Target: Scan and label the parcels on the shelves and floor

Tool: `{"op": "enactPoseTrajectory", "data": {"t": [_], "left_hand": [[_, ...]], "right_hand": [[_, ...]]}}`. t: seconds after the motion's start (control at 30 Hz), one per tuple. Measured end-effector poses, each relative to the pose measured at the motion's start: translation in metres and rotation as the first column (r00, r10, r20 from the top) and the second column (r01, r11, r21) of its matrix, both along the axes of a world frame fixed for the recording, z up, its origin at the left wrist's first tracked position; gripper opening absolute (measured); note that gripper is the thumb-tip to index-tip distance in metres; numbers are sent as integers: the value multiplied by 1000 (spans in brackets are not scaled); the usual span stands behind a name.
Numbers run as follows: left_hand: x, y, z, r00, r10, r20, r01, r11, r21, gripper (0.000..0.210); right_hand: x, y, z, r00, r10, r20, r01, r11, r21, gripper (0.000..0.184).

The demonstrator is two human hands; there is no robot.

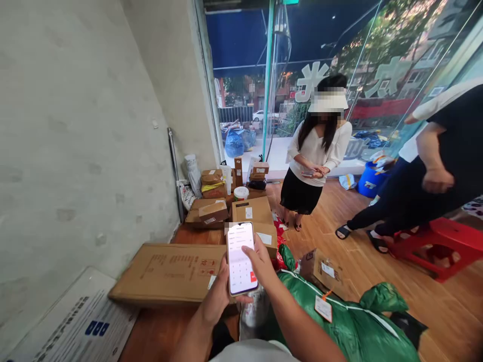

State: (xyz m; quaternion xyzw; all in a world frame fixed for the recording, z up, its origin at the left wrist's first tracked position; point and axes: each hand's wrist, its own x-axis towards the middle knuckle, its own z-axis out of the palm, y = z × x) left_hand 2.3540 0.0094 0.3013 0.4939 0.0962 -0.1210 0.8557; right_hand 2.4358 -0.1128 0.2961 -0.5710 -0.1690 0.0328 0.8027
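A smartphone (237, 266) is held upright in front of me, its lit screen showing lines of text over a number keypad with a red key. My left hand (219, 289) grips the phone's left edge and lower part, fingers closed round it. Along the right edge, my right hand (262, 261) also holds it, with the thumb over the upper middle of the screen. The fingers behind the phone are mostly hidden. Beyond the phone lie cardboard boxes (256, 208), and a long flat carton (169, 271) is to the left of my hands.
A large green sack (328, 322) with a tag lies at right, beside a small carton (320, 271). A person in a white top (319, 146) stands near the window. Another person in dark clothes (453, 141) is at right, by a red stool (437, 246) and blue bin (372, 180).
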Motion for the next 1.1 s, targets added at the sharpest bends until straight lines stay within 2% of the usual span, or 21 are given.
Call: {"op": "enactPoseTrajectory", "data": {"t": [0.13, 0.23, 0.33, 0.47, 0.57, 0.7, 0.9, 1.1], "left_hand": [[0, -5, 6, 1000, 8, -16, -8, 1000, 1, 83], [0, -6, 10, 999, 26, 26, -26, 1000, -5, 75], [0, -6, 14, 997, 55, 61, -57, 998, 33, 68], [-1, -6, 16, 998, 47, 48, -51, 996, 69, 73], [1, -4, 14, 998, 30, 62, -34, 997, 68, 75], [5, -5, 10, 993, 14, 121, -24, 996, 81, 75], [8, -10, 7, 991, -57, 119, 42, 991, 126, 82], [8, -10, 9, 992, -34, 123, 20, 993, 115, 80]], "right_hand": [[-5, -15, 2, 981, 188, -46, -183, 978, 100, 29], [-8, -25, -4, 946, 318, -68, -314, 947, 63, 43], [-9, -31, -8, 921, 383, -70, -384, 923, 3, 55], [-10, -36, -5, 922, 383, -51, -385, 923, -21, 60], [-9, -34, -2, 926, 372, -59, -372, 928, 14, 55], [-4, -22, -1, 957, 267, -110, -252, 959, 130, 35], [4, -14, 4, 989, 108, -100, -89, 980, 178, 31], [5, -20, 3, 979, 186, -80, -173, 973, 152, 32]]}}
